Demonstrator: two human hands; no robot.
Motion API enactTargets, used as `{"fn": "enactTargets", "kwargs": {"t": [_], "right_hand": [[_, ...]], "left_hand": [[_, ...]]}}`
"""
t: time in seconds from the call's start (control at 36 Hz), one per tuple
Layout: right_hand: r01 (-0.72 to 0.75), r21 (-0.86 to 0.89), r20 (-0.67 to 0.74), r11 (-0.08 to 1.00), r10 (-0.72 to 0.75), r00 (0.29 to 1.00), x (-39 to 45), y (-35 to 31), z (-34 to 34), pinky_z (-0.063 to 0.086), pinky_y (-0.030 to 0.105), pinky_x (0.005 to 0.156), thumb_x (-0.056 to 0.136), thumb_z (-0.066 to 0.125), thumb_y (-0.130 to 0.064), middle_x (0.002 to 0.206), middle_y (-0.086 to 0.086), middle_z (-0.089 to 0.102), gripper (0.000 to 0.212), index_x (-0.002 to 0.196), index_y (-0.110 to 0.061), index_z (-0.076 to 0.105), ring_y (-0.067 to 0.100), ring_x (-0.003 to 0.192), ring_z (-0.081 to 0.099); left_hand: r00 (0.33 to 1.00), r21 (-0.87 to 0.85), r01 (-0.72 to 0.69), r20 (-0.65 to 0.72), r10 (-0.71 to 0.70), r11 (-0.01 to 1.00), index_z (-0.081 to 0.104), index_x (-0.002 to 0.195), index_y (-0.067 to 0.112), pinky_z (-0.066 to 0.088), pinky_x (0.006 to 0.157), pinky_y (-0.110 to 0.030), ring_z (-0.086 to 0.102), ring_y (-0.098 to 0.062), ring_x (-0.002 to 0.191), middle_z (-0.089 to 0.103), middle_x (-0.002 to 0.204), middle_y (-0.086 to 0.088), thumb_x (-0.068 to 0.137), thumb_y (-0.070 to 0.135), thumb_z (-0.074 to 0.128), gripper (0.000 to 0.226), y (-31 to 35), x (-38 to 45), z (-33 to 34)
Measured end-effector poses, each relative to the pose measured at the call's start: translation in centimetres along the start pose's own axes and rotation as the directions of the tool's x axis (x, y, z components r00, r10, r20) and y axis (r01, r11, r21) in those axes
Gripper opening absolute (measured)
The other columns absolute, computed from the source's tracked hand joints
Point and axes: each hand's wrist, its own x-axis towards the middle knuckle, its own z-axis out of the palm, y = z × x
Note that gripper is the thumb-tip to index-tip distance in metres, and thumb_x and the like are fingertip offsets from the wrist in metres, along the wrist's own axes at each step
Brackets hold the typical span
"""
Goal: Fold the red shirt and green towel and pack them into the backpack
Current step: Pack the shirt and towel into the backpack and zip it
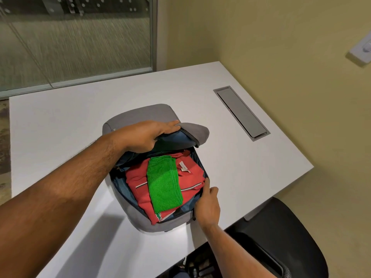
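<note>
fuzzy green towel (165,182) atop folded red shirt (138,182).

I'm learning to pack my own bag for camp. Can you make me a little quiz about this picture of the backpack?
1. True or false: the green towel lies on top of the red shirt inside the backpack.
2. Which hand holds up the backpack's flap? A) left hand B) right hand C) neither
3. Fill in: the right hand is at the backpack's ____ edge, by the zip.

Key
1. True.
2. A, the left hand grips the flap.
3. Right. Its fingers touch the opening's rim there.
</note>
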Motion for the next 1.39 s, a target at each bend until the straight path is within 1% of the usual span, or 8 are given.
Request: {"fn": "enactTargets", "kwargs": {"t": [0.08,0.31,0.44,0.61,0.92,1.06,1.25,1.39], "right_hand": [[-0.082,0.038,-0.047,0.996,0.083,0.995,0.7,-0.4,-0.4,0.045,0.032,0.079,0.105,0.036,-0.019,0.120,-0.004,0.039,0.061,0.161,-0.023,0.014,0.019,0.098,0.054],[0.010,0.078,-0.184,0.997,0.005,0.983,-0.1,-0.8,-1.4,0.040,0.027,0.076,0.104,0.034,-0.012,0.111,-0.012,0.042,0.026,0.120,-0.029,0.046,0.010,0.089,0.050],[0.150,-0.165,-0.181,0.975,-0.179,0.967,-0.6,0.0,-0.9,0.042,0.033,0.079,0.090,0.052,-0.003,0.115,0.005,0.054,0.027,0.115,-0.013,0.059,0.021,0.097,0.047],[0.643,-0.218,0.212,0.734,-0.608,0.765,-2.8,0.3,1.2,0.038,0.036,0.069,0.077,0.049,-0.020,0.084,0.000,0.059,0.016,0.082,-0.016,0.064,0.026,0.080,0.056],[0.839,-0.044,0.432,0.543,-0.746,0.506,-7.1,-2.0,4.0,0.043,0.038,0.066,0.093,0.051,-0.027,0.089,0.007,0.057,0.016,0.093,-0.012,0.058,0.028,0.079,0.054],[0.867,-0.058,0.337,0.495,-0.808,0.483,-6.9,-3.0,3.1,0.041,0.036,0.062,0.097,0.048,-0.025,0.089,0.005,0.055,0.016,0.093,-0.013,0.058,0.024,0.076,0.053],[0.895,-0.208,0.520,0.395,-0.731,0.443,-2.6,0.8,-0.2,0.041,0.037,0.070,0.097,0.051,-0.058,0.082,0.000,0.058,0.043,0.083,-0.019,0.062,0.022,0.078,0.054],[0.837,-0.425,0.542,0.344,-0.644,0.540,0.2,2.9,-3.8,0.045,0.040,0.088,0.081,0.059,-0.058,0.085,-0.003,0.062,0.038,0.081,-0.022,0.067,0.021,0.088,0.058]], "left_hand": [[1.000,0.003,0.001,-0.001,-0.001,1.000,0.027,0.160,0.035,0.016,0.114,-0.012,0.022,-0.001,0.150,0.014,0.162,0.028,0.091,-0.019,0.045,0.090,-0.1,0.0,0.0],[1.000,-0.008,-0.020,0.008,0.020,1.000,0.027,0.160,0.033,0.016,0.117,-0.015,0.022,-0.003,0.151,0.016,0.165,0.021,0.090,-0.018,0.046,0.089,0.0,0.6,0.4],[1.000,0.001,-0.023,0.014,0.023,1.000,0.028,0.160,0.034,0.024,0.124,-0.029,0.025,-0.008,0.152,0.016,0.165,0.021,0.090,-0.018,0.047,0.088,0.1,0.6,0.3],[0.999,0.023,-0.031,0.032,0.031,0.999,0.027,0.160,0.031,0.026,0.124,-0.036,0.026,-0.014,0.153,0.015,0.167,0.017,0.089,-0.018,0.044,0.089,0.6,0.4,0.4],[0.998,0.002,-0.030,0.052,0.030,1.000,0.026,0.161,0.031,0.026,0.124,-0.037,0.024,-0.015,0.154,0.014,0.168,0.015,0.086,-0.021,0.042,0.092,1.3,0.1,1.9],[0.998,-0.013,-0.030,0.056,0.030,0.999,0.026,0.160,0.034,0.026,0.124,-0.036,0.025,-0.013,0.153,0.014,0.167,0.019,0.083,-0.022,0.042,0.096,1.4,-0.1,2.8],[0.999,-0.045,-0.009,0.053,0.011,0.999,0.025,0.160,0.032,0.026,0.124,-0.033,0.023,-0.012,0.153,0.011,0.165,0.022,0.081,-0.025,0.041,0.099,1.9,-0.6,3.4],[0.998,-0.046,-0.015,0.053,0.017,0.999,0.024,0.161,0.031,0.022,0.124,-0.027,0.021,-0.010,0.154,0.012,0.167,0.017,0.082,-0.023,0.042,0.097,2.3,-0.8,4.3]]}}
